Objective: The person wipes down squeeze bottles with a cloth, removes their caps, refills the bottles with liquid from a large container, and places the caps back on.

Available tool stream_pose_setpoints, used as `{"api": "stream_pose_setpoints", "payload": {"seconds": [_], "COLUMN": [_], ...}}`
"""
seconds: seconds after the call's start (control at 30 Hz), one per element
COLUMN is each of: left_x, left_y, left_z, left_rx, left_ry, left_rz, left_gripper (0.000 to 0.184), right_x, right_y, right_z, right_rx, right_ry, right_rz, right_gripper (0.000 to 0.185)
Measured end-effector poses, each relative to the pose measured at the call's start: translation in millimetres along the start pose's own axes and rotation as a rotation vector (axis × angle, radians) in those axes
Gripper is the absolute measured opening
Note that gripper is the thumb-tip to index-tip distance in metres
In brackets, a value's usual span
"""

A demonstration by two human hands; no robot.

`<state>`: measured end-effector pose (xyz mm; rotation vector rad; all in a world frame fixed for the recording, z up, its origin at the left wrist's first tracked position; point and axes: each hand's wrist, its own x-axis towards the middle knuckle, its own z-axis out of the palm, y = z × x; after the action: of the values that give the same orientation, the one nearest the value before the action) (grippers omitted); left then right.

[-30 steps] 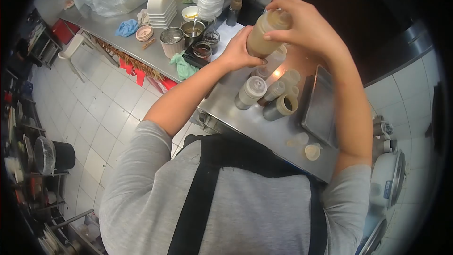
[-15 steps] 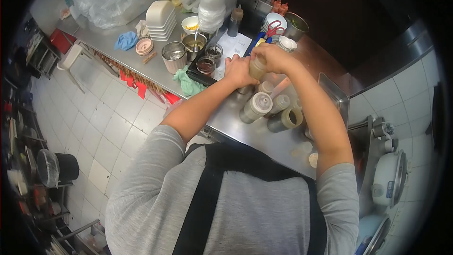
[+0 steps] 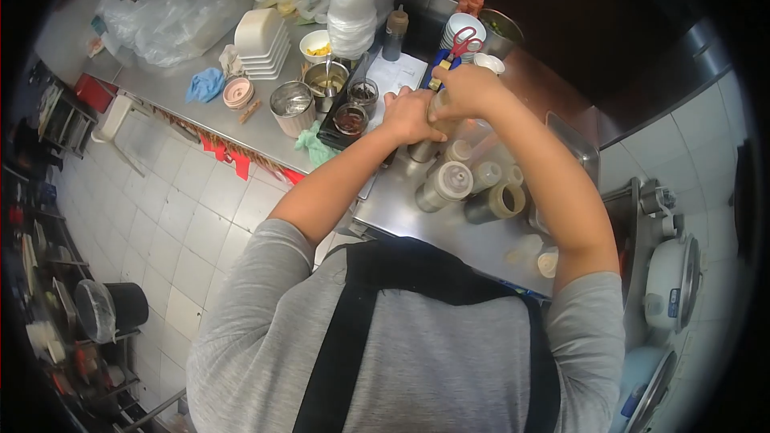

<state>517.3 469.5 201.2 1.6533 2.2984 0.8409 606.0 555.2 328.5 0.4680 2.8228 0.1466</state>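
Observation:
My right hand is closed around a cloudy plastic squeeze bottle, its upper part hidden by the fingers. Right beside it, my left hand curls over the top of another bottle standing on the counter. The two hands touch or nearly touch, and whether the bottles meet is hidden. Just nearer to me stand a white-topped squeeze bottle, a smaller capped bottle and an open dark-filled bottle.
Left of my hands are jars of dark sauce, a ribbed canister, a metal pot and stacked white dishes. Beyond them are red scissors and stacked bowls. A loose cap lies near the counter's front edge.
The camera view has shifted slightly, moving the counter things in the frame. My right hand has come closer over my left, and less of the held bottle shows.

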Motion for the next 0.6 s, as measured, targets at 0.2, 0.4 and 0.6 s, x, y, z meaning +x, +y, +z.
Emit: {"api": "stream_pose_setpoints", "payload": {"seconds": [0.2,0.4,0.6], "left_x": [8,16,61], "left_y": [-4,-13,-50], "left_z": [-4,-4,-36], "left_rx": [-0.013,-0.017,-0.374], "left_ry": [-0.082,-0.147,-0.107], "left_rz": [0.036,0.123,0.433], "left_gripper": [0.078,0.09,0.09], "right_x": [8,5,-63], "right_y": [9,8,46], "right_z": [14,-5,-58], "right_rx": [0.044,0.032,0.199], "right_ry": [0.08,0.067,0.642], "right_rz": [-0.108,-0.178,-0.278], "right_gripper": [0.054,0.04,0.052]}}
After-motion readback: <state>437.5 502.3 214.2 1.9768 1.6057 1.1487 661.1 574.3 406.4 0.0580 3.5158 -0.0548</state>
